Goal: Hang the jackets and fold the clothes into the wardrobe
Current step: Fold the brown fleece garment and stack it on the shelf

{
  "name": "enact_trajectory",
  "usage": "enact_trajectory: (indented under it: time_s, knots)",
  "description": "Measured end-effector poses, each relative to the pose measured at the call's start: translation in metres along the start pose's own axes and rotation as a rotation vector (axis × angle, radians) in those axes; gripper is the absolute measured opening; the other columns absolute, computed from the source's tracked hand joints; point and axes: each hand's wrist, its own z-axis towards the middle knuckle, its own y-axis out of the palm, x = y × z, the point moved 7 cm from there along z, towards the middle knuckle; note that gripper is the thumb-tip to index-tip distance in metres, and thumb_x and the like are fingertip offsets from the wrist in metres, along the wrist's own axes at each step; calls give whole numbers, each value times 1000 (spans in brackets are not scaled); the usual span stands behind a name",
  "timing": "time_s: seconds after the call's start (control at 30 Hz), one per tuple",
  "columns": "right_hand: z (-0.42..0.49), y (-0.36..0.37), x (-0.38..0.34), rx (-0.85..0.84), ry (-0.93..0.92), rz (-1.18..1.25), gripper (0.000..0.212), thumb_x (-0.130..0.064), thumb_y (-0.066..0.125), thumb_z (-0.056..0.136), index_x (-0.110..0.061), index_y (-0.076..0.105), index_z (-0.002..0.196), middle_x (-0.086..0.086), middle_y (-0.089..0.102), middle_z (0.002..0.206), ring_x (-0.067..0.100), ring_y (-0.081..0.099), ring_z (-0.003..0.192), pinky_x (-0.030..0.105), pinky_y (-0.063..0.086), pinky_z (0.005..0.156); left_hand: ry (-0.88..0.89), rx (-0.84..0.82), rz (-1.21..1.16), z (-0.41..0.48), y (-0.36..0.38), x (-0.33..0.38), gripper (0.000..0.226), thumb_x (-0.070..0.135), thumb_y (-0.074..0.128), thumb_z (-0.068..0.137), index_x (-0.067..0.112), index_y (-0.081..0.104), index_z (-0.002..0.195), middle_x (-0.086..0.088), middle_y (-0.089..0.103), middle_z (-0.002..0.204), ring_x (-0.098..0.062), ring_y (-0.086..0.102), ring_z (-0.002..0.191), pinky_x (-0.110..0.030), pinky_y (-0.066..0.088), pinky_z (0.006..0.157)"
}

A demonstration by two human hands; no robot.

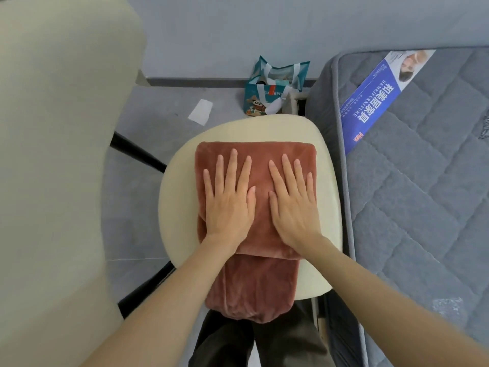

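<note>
We press the folded rust garment (pixel 255 154) on the chair seat (pixel 180 181), left hand (pixel 229 200) and right hand (pixel 292 205) fingers spread flat, gripping nothing; smooth outward evenly before folding the overhanging end.

A cream chair seat (pixel 180 207) carries a folded rust-red garment (pixel 259 282), whose near end hangs over the seat's front edge. On the grey floor (pixel 158 123) lie a white paper scrap (pixel 200 112) and a teal printed bag (pixel 264 99), possibly touching the grey quilted mattress (pixel 423 207), where a blue label (pixel 375 102) lies.
</note>
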Motion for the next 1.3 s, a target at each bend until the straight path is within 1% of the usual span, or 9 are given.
enact_trajectory:
  time_s: [0.3,0.4,0.5,0.6,0.67,0.73,0.97,1.17,1.3]
  knots:
    - [6,34,21,-22,-50,6,62,-32,31,96,-27,8,152,4,1,161,29,-3,148,48,4,120,-4,-28,-94,6,37,-8,59,41,27,98,28,10,153,-8,1,161,-34,-4,147,-62,16,113]
    - [10,10,20,-30,-74,16,62,-29,48,90,-26,31,149,6,27,156,31,22,143,46,19,116,0,-14,-54,8,16,-6,51,38,35,98,25,33,147,-13,29,152,-38,21,142,-65,17,111]
    - [30,-25,24,-5,-61,153,44,-18,54,84,-26,55,127,-2,49,131,24,41,119,36,31,95,-9,51,-51,31,-18,-10,33,33,50,95,21,58,124,-13,49,120,-36,46,114,-64,23,108]
    - [63,-49,25,-60,-66,180,48,-17,59,78,-22,54,126,0,50,127,26,41,116,37,36,94,98,-153,23,68,-29,-9,51,38,56,92,27,39,138,-10,33,134,-33,31,125,-58,15,112]
    - [84,-44,26,-253,-69,95,73,-28,63,76,-24,36,143,2,43,138,28,35,125,40,32,104,142,-366,39,90,-25,-10,82,41,62,88,31,10,150,-9,14,150,-32,11,139,-59,6,114]
    - [100,-32,31,-428,-45,-10,88,-37,67,75,-27,21,150,5,41,141,30,35,128,44,28,110,144,-565,56,107,-17,-11,100,45,69,81,29,-1,152,-7,10,154,-29,6,142,-58,6,115]
    - [111,-4,39,-661,-34,-24,74,-46,80,66,-19,43,125,2,55,115,25,52,105,37,42,85,-27,-1052,-27,118,8,-41,103,43,90,55,27,34,140,3,44,137,-22,45,124,-42,39,105]
    - [115,-29,29,-563,-120,-133,60,-49,74,71,-17,48,114,-1,62,105,25,58,97,39,28,85,-78,-835,74,113,-15,-49,75,47,89,53,20,52,113,1,59,115,-23,56,107,-33,41,81]
    - [144,-86,19,-331,-162,-135,49,-35,69,76,-15,45,115,1,61,110,27,59,99,39,28,86,-80,-508,76,138,-73,-41,76,49,86,56,17,49,115,-2,60,115,-27,55,109,-36,31,83]
